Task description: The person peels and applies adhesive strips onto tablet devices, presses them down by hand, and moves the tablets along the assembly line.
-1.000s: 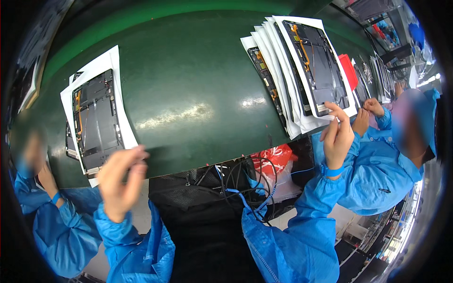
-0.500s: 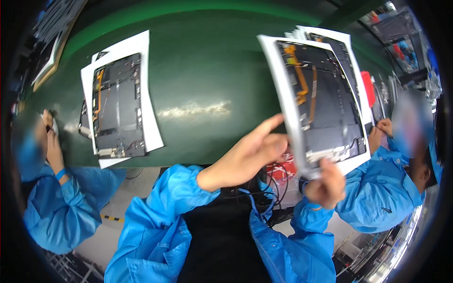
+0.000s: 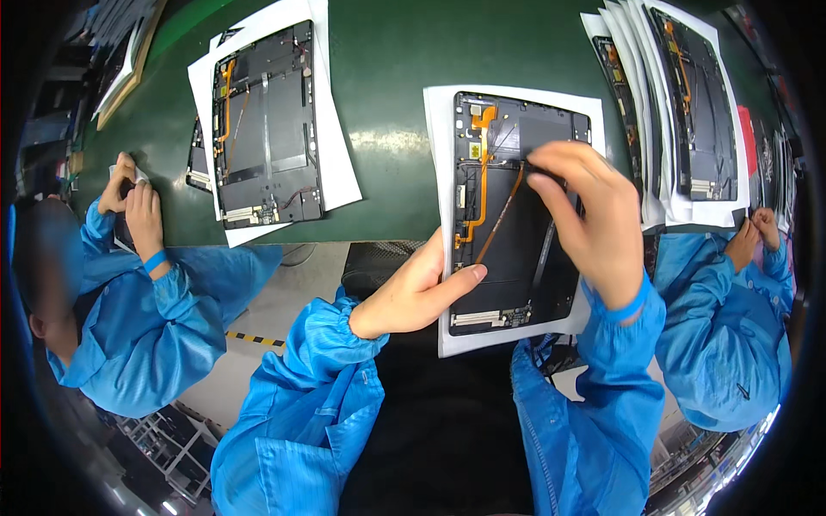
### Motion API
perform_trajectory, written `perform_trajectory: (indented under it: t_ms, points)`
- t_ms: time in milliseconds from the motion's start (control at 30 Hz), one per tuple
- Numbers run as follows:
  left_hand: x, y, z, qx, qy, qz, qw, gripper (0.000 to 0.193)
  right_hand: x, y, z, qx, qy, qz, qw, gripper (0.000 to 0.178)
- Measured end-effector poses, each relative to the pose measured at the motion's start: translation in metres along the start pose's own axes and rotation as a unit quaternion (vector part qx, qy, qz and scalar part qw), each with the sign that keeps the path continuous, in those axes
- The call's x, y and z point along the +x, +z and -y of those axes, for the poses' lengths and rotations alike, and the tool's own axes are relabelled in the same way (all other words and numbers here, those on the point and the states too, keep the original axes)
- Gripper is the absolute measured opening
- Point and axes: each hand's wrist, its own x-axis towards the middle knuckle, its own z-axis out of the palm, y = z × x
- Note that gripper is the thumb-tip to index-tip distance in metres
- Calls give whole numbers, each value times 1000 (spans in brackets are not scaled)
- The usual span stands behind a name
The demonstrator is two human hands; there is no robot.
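Pulled nearer since before, the open tablet [image 3: 508,215] on white paper [image 3: 440,155] sits gripped in the left hand [image 3: 413,297]; the right hand [image 3: 594,215] pinches its inner parts.

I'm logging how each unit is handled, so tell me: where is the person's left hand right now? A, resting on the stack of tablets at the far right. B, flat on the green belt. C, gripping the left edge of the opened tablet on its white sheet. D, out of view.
C: the left hand clasps the left edge of the opened tablet, thumb across its lower face, while the right hand fingers its upper part.
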Motion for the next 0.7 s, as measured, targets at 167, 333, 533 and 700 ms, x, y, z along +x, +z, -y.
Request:
perform_trajectory:
  t_ms: [167, 333, 533, 700]
  points:
    - [-16, -7, -16, 208, -8, -98, 973, 36, 4, 21, -5, -2, 65, -3, 998, 15]
    - [-30, -14, -28, 338, 61, -164, 925, 15, 4, 25, -7, 21, 79, 22, 996, 13]
    - [-3, 4, -41, -155, -169, -35, 973, 37, -29, 14, 26, -21, -85, -18, 996, 24]
    - [6, 3, -35, -181, -165, -19, 969, 33, -45, 24, 32, 37, -112, 12, 993, 31]
